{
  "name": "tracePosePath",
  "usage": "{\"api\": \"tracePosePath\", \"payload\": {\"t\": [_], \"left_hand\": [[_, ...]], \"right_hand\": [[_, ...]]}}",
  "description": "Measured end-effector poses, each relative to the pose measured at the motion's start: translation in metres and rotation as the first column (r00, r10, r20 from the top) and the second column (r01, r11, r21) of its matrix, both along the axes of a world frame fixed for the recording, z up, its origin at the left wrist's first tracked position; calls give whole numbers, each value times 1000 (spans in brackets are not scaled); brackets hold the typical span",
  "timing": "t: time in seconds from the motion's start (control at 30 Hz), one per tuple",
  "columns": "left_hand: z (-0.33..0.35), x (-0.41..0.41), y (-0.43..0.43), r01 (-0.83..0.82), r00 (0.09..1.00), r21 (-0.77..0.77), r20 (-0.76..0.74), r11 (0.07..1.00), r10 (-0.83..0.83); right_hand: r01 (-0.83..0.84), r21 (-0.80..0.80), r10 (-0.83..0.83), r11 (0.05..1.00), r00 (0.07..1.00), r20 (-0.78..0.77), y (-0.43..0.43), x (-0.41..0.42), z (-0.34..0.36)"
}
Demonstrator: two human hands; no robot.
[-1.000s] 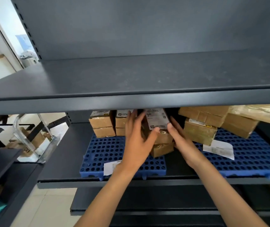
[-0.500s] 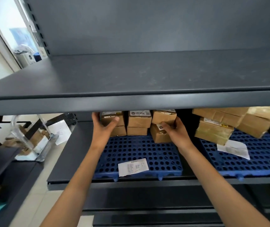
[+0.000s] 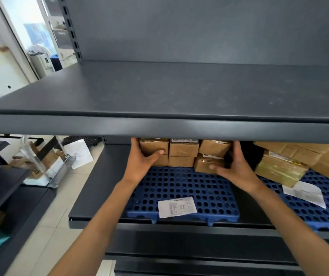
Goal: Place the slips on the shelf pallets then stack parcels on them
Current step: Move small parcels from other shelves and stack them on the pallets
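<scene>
Small brown parcels stand in three two-high stacks at the back of the left blue pallet [image 3: 181,188]. My left hand [image 3: 142,159] clasps the left stack of parcels [image 3: 153,149], thumb on its front. My right hand [image 3: 233,168] clasps the right stack of parcels [image 3: 209,156], thumb across the lower box. The middle stack [image 3: 182,151] is untouched between them. A white slip [image 3: 176,207] lies at the pallet's front edge. The right blue pallet [image 3: 323,208] carries bigger parcels [image 3: 279,170] and another slip [image 3: 304,193].
The dark upper shelf [image 3: 159,126] overhangs and hides the parcel tops. To the left, on the tiled floor, stands a clear bin with boxes [image 3: 44,166] and a loose paper [image 3: 80,153]. A lower dark shelf [image 3: 6,188] juts in at far left.
The parcel I held with both hands a second ago now sits on the right stack. My left hand has shifted to the left stack. My view has risen and pulled back.
</scene>
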State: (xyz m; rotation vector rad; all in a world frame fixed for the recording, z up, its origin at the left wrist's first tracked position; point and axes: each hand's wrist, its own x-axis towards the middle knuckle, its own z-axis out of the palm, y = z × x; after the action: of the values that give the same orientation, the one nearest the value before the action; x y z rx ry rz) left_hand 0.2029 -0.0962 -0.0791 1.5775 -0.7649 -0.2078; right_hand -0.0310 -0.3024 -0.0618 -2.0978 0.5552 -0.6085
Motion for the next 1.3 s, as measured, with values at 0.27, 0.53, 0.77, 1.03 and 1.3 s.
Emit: {"api": "tracePosePath", "payload": {"t": [0.27,0.53,0.77,1.03,1.3], "left_hand": [[-6,2,-4,-40,997,108,65,993,33],[-7,11,2,-23,998,120,66,993,15],[12,24,25,70,983,385,128,920,-129],[55,-4,5,-185,506,377,828,907,-241],[41,-24,-29,-376,390,482,857,791,-337]], "right_hand": [[-10,-563,-125,827,972,-201,1,15,12],[-59,-588,-138,807,949,-283,-9,17,30],[-132,-674,-118,727,942,-313,-10,18,48],[-195,-697,-170,690,892,-418,8,31,43],[-152,-764,-267,628,879,-394,9,25,35]]}}
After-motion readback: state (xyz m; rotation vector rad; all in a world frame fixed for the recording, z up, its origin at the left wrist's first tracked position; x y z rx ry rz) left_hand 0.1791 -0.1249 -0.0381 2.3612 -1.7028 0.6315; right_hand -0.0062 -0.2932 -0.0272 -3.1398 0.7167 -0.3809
